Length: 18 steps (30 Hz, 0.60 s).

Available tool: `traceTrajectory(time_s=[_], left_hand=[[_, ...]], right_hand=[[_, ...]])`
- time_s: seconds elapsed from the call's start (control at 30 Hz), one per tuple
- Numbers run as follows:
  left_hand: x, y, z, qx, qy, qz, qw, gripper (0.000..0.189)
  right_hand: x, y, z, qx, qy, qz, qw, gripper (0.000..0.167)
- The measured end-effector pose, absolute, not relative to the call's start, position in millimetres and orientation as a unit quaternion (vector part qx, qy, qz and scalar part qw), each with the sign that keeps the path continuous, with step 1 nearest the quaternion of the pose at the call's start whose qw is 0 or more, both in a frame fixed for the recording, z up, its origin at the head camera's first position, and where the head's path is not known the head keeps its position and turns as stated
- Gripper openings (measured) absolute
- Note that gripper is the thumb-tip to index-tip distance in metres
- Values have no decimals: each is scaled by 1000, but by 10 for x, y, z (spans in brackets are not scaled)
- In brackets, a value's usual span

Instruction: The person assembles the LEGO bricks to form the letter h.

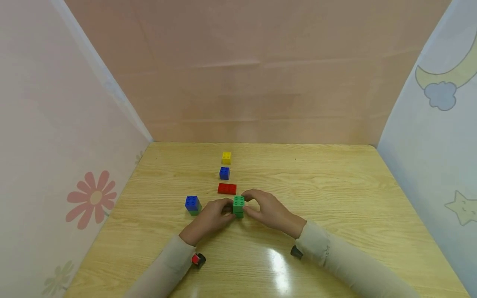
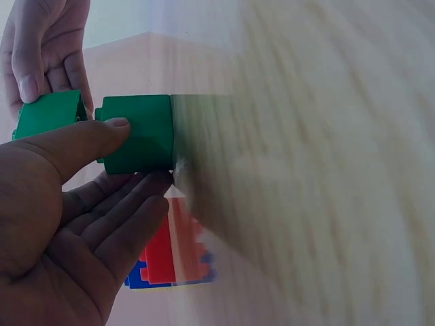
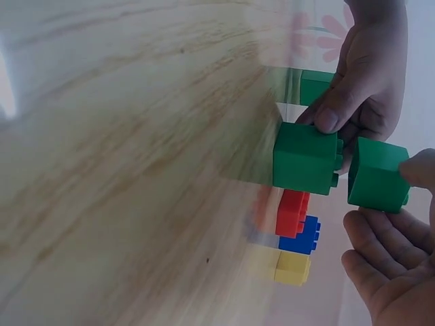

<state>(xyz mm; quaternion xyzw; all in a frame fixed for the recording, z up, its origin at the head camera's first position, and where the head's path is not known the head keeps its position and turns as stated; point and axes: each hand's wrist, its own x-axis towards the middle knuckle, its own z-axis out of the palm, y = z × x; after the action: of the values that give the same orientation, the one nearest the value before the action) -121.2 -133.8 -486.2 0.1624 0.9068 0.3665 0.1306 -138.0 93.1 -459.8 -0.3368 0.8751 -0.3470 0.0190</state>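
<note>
Two green toy building bricks are between my hands near the middle of the wooden table [image 1: 335, 186]. My left hand [image 1: 213, 216] pinches the lower green brick [image 2: 143, 139] with its thumb along one side; this brick stands on the tabletop, studs up. Just above it, my right hand [image 1: 271, 210] holds the upper green brick [image 3: 379, 178] between thumb and fingers. In the right wrist view that brick is slightly tilted, and a narrow gap shows between its hollow underside and the lower brick's studs.
Left of my left hand stands a blue brick [image 1: 192, 202] on top of a green brick [image 1: 194, 213]. Beyond my hands, a red brick [image 1: 227, 188], a blue brick [image 1: 224, 173] and a yellow brick [image 1: 226, 158] form a row going away. Fabric walls [image 1: 261, 82] surround the table.
</note>
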Motion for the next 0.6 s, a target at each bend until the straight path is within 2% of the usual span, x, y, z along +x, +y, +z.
traceTrajectory(time_s=[0.6], left_hand=[[-1228,-1364,-4900,172,902,374,128,34]], right_hand=[[-1390,904,-4640,-352,872,-339,24,33]])
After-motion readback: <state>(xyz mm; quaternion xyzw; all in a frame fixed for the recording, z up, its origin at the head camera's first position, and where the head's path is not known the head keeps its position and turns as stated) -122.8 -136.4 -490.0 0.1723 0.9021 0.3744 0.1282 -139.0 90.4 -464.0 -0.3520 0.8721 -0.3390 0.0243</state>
